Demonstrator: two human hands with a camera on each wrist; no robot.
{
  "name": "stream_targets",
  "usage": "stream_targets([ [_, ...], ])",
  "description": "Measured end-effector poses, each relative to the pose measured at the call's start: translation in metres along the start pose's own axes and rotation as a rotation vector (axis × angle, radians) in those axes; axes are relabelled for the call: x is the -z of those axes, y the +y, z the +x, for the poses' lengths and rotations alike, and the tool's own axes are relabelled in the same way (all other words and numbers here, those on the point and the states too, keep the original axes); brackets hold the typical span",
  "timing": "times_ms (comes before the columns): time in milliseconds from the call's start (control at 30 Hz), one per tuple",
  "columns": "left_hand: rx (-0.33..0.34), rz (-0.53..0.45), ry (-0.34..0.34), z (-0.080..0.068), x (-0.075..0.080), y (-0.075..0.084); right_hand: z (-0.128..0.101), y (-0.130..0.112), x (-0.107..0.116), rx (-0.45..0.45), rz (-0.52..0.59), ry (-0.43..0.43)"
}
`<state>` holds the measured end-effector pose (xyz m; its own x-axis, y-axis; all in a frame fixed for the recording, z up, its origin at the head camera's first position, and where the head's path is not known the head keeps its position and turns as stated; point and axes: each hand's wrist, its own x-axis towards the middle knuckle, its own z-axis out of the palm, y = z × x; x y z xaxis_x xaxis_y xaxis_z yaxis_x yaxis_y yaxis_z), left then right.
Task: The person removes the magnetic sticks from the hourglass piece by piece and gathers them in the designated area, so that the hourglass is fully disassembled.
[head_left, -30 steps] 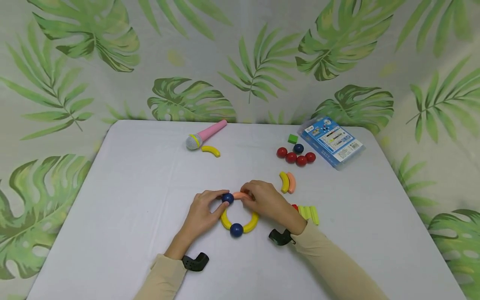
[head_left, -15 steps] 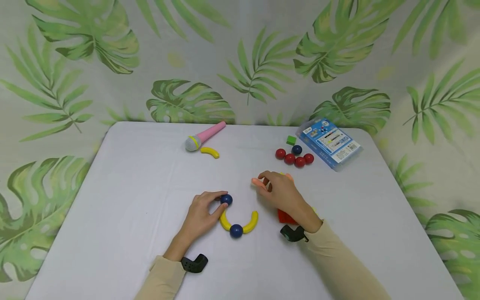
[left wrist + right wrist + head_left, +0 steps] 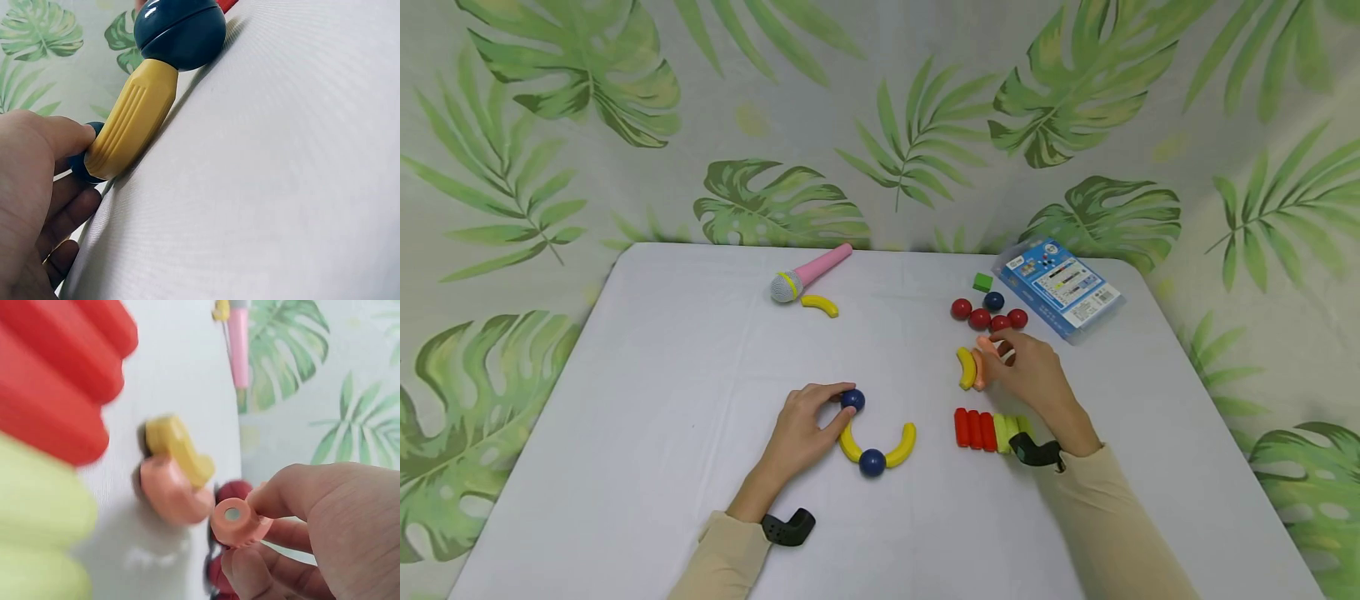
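Note:
My left hand (image 3: 801, 429) pinches a dark blue ball (image 3: 855, 400) between thumb and fingers on the white table. From this ball a curved yellow rod (image 3: 131, 119) runs to a second blue ball (image 3: 872, 462), and another curved yellow rod (image 3: 902, 445) rises from its right side, making a U. On the right, my right hand (image 3: 1037, 375) pinches a curved orange rod (image 3: 232, 524); a grey disc shows in its end. The held rod is above a similar orange rod (image 3: 175, 494) lying beside a yellow curved rod (image 3: 967, 367).
Red rods (image 3: 974, 429) and light green rods (image 3: 1002, 433) lie in a row near the right wrist. Behind are red balls (image 3: 980, 319), a blue ball (image 3: 994, 301), a green block (image 3: 982, 282) and a blue box (image 3: 1063, 287). A pink microphone (image 3: 820, 267) and yellow rod (image 3: 820, 305) lie at the back.
My right hand has lifted the orange rod away from the upper blue ball and carried it right to the loose curved rods. The left hand stays on its ball.

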<state>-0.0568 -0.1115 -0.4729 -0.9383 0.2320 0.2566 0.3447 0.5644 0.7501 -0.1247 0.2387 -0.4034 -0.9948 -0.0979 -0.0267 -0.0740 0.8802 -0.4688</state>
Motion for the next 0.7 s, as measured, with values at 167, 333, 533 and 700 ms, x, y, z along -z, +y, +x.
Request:
stream_targets([
  [167,0.004,-0.001,-0.006,0.0,0.0,0.0,0.001,0.015,-0.001,-0.043,-0.015,-0.021],
  [333,0.015,-0.005,-0.013,0.0,0.0,0.0,0.001,0.022,-0.006,-0.089,-0.029,-0.075],
  [533,0.005,-0.003,-0.003,0.0,0.001,0.001,0.001,0.022,-0.009,-0.093,0.005,-0.096],
  [700,0.003,-0.007,-0.004,0.001,0.001,0.001,-0.001,0.02,-0.009,-0.091,0.026,-0.101],
])
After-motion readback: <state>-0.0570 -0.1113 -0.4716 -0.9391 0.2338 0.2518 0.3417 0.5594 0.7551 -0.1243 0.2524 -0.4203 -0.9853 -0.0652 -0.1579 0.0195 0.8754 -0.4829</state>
